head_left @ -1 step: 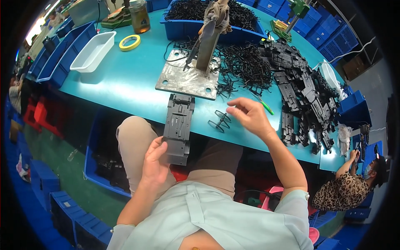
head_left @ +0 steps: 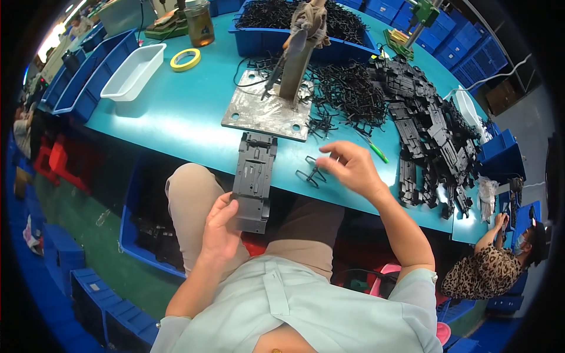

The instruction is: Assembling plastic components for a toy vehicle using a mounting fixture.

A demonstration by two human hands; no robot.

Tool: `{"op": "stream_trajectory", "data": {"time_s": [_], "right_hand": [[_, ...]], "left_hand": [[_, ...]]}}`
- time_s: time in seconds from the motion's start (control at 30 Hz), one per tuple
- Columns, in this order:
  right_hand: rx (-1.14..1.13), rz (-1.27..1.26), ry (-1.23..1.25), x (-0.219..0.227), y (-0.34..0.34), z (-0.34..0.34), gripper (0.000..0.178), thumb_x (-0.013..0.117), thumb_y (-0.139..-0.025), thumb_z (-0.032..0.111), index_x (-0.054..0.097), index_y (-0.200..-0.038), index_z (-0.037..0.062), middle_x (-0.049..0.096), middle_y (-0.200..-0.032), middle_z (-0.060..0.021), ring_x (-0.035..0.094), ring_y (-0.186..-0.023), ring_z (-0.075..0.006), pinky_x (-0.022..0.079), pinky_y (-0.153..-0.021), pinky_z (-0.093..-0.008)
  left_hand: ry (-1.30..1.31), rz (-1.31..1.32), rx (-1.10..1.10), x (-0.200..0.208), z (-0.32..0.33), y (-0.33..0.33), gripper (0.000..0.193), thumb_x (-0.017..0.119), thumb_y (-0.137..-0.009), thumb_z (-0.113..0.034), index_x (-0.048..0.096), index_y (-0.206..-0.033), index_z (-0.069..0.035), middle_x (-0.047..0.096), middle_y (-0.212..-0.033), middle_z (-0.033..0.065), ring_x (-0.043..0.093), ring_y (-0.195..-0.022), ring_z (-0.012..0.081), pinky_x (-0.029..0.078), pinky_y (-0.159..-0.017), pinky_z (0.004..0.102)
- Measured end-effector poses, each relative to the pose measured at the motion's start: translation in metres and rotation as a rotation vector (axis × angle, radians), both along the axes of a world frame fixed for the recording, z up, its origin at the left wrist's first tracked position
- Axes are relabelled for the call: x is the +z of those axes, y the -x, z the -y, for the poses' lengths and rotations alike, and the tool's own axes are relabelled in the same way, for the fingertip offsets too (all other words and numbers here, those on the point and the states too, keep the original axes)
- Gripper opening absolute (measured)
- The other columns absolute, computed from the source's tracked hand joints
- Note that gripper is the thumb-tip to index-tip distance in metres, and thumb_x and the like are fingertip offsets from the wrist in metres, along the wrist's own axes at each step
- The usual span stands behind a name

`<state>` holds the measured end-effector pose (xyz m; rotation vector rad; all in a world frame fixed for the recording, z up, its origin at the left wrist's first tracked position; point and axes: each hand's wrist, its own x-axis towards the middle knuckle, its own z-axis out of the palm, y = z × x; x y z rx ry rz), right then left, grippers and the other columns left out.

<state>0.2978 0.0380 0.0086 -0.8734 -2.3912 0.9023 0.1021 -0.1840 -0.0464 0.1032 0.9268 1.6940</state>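
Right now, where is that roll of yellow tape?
The roll of yellow tape lies flat on the teal table, far left in the head view, between the white tray and the amber jar.

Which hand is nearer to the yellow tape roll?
Left. The left hand holds the grey plate below the tape roll; the right hand is farther, off to its right.

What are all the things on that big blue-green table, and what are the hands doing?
table: one, teal, across the middle
metal base plate: one, grey, centre, upright post on it
small clips: many, black, heaped right of plate
flat plastic panels: many, dark grey, far right
tray: one, white, left
tape roll: one, yellow, beside tray
bins: several, blue, table edges
left hand: holds grey panel
right hand: at black clip
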Motion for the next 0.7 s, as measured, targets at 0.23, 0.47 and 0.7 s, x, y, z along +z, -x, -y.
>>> {"op": "stream_trajectory", "data": {"time_s": [0.23,0.47,0.7], "right_hand": [[0.278,0.042,-0.317,-0.003,0.009,0.016,0.014,0.067,-0.072,0.008,0.064,-0.086,0.0064,0.06,-0.087,-0.0125,0.058,-0.081,-0.0322,0.046,-0.066,-0.0393],[0.458,0.045,-0.461,0.008,0.006,0.019,0.025,0.057,-0.062,-0.007,0.062,-0.082,0.007,0.063,-0.097,-0.0096,0.057,-0.085,-0.0302,0.043,-0.072,-0.038],[0.234,0.047,-0.443,-0.007,0.011,0.028,0.018,0.068,-0.071,0.0,0.061,-0.087,0.0015,0.059,-0.077,-0.013,0.058,-0.07,-0.0279,0.046,-0.063,-0.0341]], "left_hand": [[0.043,0.087,0.07,-0.002,0.001,-0.002,0.027,0.058,-0.087,-0.011,0.054,-0.113,-0.004,0.061,-0.102,0.0064,0.06,-0.09,0.0158,0.05,-0.079,0.0307],[-0.003,0.105,0.029,-0.006,0.004,-0.01,0.015,0.058,-0.089,-0.017,0.058,-0.102,-0.01,0.061,-0.096,-0.0004,0.059,-0.087,0.0099,0.048,-0.075,0.0267],[-0.034,0.152,0.034,-0.005,-0.005,-0.012,0.013,0.06,-0.087,-0.011,0.058,-0.099,-0.009,0.061,-0.091,0.0008,0.059,-0.086,0.0116,0.048,-0.075,0.0283]]}}
